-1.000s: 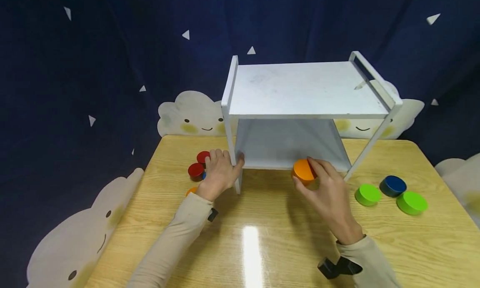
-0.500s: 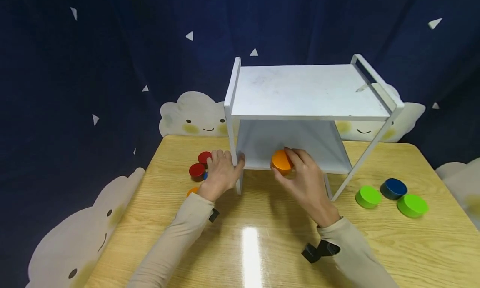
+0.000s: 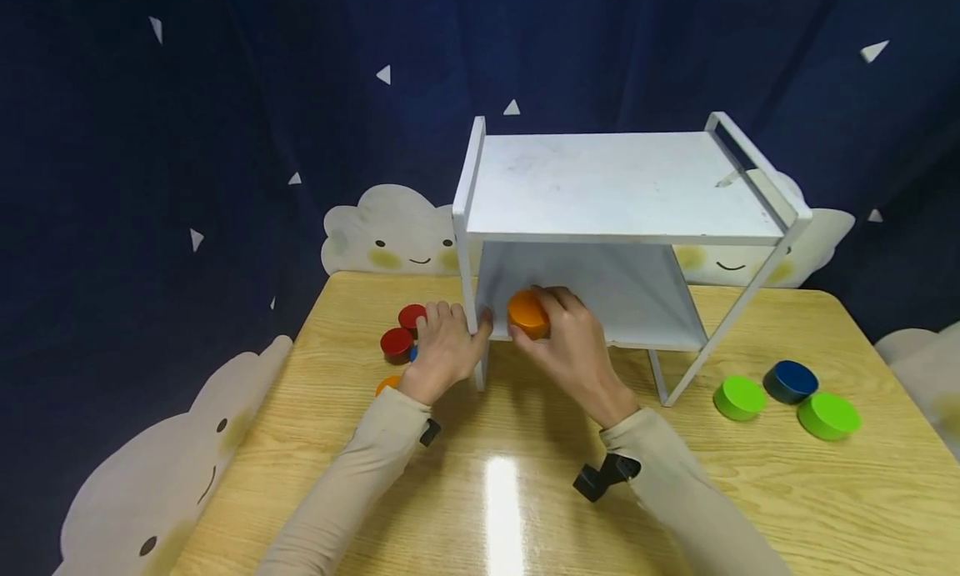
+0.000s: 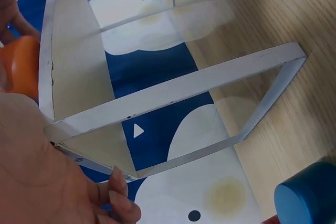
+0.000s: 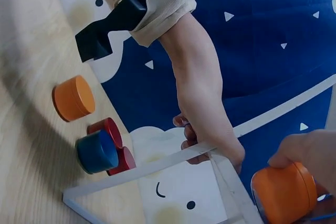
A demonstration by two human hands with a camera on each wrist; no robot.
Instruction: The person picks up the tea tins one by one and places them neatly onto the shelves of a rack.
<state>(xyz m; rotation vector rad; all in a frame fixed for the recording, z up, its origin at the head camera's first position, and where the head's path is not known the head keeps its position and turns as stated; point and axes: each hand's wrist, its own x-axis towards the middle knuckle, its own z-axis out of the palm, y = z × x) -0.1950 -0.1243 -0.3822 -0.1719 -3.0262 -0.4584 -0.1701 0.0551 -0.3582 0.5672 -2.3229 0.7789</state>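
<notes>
My right hand (image 3: 576, 353) pinches an orange round block (image 3: 527, 315) between thumb and fingers. The block is at the left front of the lower board (image 3: 645, 333) of a white two-tier rack (image 3: 622, 184), overlapping the board's front edge in the head view. My left hand (image 3: 442, 353) grips the rack's left front post (image 3: 466, 280), its thumb on the inner side and its fingers outside. In the left wrist view, the orange block (image 4: 21, 69) shows beyond the rack's white side frame (image 4: 178, 90).
Left of the rack are two red blocks (image 3: 396, 344), a blue block (image 5: 97, 152) and another orange block (image 5: 73, 98), partly hidden by my left arm in the head view. On the right sit two green blocks (image 3: 740, 398) and a dark blue one (image 3: 791, 382). A dark curtain (image 3: 300, 76) hangs behind.
My right hand has carried the orange block leftward along the lower board's front, from its right part to near the left post. My left hand keeps its grip on the post.
</notes>
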